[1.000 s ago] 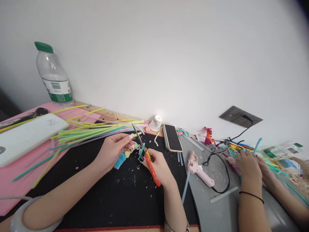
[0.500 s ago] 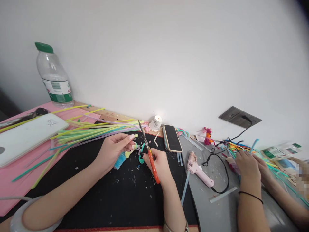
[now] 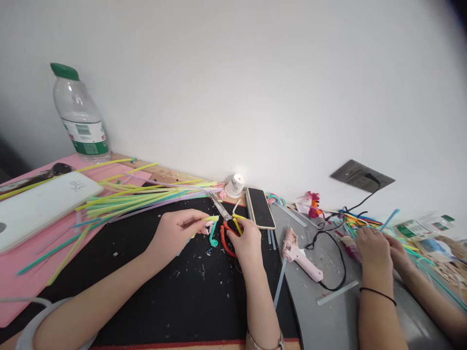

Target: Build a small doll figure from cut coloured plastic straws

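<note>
My left hand (image 3: pixel 175 232) is closed in a pinch on a small straw craft piece with a yellow tip (image 3: pixel 210 219) and a curled teal end (image 3: pixel 213 239), above the black mat (image 3: pixel 164 296). My right hand (image 3: pixel 247 240) rests on the mat beside it, fingers curled over a short yellow straw piece (image 3: pixel 237 222). The orange-handled scissors (image 3: pixel 225 229) lie on the mat between my hands, blades pointing toward the straw pile. Whether my right fingers still grip the handles is hidden.
A pile of coloured straws (image 3: pixel 138 197) lies at the mat's far left. A water bottle (image 3: pixel 79 116), a white device (image 3: pixel 40 204), a lit candle (image 3: pixel 236 185), a phone (image 3: pixel 260 207) and a pink glue gun (image 3: pixel 301 253) surround the mat. Another person's hands (image 3: pixel 379 250) work with straws at right.
My right hand lowered the scissors from upright to flat on the mat and moved toward the phone. My left hand shifted right with the straw piece.
</note>
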Available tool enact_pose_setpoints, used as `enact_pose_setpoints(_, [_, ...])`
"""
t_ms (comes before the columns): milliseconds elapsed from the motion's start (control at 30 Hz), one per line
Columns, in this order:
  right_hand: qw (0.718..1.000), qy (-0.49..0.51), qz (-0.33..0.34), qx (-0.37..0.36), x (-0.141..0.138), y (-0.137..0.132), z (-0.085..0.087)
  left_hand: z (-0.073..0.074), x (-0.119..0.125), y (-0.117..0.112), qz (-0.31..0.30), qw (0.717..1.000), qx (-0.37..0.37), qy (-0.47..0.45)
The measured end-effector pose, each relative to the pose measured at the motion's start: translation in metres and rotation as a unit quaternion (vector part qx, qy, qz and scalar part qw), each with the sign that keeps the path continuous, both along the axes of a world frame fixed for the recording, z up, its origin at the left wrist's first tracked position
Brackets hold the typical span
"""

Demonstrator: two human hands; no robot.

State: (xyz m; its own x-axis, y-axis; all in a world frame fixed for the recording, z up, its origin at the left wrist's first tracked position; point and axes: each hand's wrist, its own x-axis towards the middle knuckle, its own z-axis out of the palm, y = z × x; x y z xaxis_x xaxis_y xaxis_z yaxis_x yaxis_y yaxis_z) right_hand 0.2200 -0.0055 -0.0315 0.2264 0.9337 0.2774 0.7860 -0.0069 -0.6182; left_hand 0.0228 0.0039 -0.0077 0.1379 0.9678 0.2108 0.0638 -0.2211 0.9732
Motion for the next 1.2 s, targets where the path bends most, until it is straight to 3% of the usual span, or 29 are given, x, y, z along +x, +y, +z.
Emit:
enact_pose_setpoints(133, [0.997, 0.053, 0.011, 0.047, 0.0, -0.001, 0.006, -0.003, 0.0, -0.001, -0.016, 0.999, 0.024, 0.019])
enact_pose_setpoints(233, [0.985, 0.122, 0.088, 0.087, -0.004, -0.008, 0.018, -0.004, 0.001, -0.002, -0.032, 0.998, 0.031, 0.032])
enact_pose_setpoints(333, [0.968, 0.153, 0.19, 0.053, -0.012, -0.016, 0.027, -0.003, 0.003, -0.004, -0.059, 0.996, 0.043, 0.048])
enact_pose_setpoints(433, [0.965, 0.118, 0.23, 0.039, -0.019, -0.021, 0.03, -0.002, 0.004, -0.004, -0.072, 0.995, 0.052, 0.056])
enact_pose_setpoints(833, [0.96, 0.121, 0.251, 0.013, -0.029, -0.024, 0.027, 0.001, 0.005, -0.005, -0.067, 0.996, 0.039, 0.047])
enact_pose_setpoints(1100, [0.979, 0.073, 0.176, 0.07, -0.029, -0.021, 0.016, 0.0, 0.006, -0.005, -0.103, 0.993, 0.03, 0.046])
enact_pose_setpoints(1200, [0.979, 0.071, 0.176, 0.076, -0.027, -0.02, 0.016, 0.0, 0.006, -0.006, -0.102, 0.992, 0.038, 0.061])
